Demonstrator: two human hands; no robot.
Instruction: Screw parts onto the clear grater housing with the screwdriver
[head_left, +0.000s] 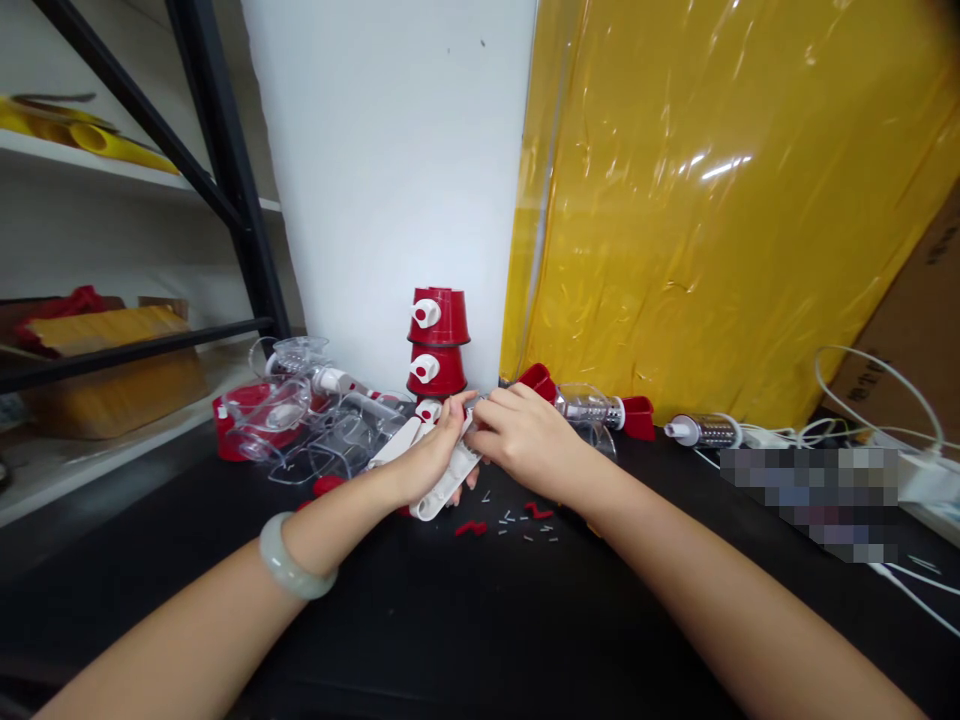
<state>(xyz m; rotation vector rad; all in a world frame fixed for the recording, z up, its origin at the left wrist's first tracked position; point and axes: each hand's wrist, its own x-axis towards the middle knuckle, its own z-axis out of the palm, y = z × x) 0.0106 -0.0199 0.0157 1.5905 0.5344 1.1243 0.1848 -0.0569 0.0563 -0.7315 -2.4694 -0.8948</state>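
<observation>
My left hand [429,462] is wrapped around a long white plastic handle-like part [444,488], hollow side facing up, held just above the black table. At the part's far end, the fingers of my right hand [519,437] are pinched together; whatever is between them is hidden. Small metal screws [510,518] lie scattered on the table below my hands. Among them are two small red plastic pieces, a bent red piece [471,528] and another red piece [538,511]. Directly behind my hands rises a stack of red bases [439,325] with white knobs.
Clear plastic parts [334,435] and a red base [225,430] pile up at left. A drum grater [592,410] with red ends lies right of my hands. Farther right are another metal drum [709,430] and white cables [806,435]. A black rack [217,150] stands left.
</observation>
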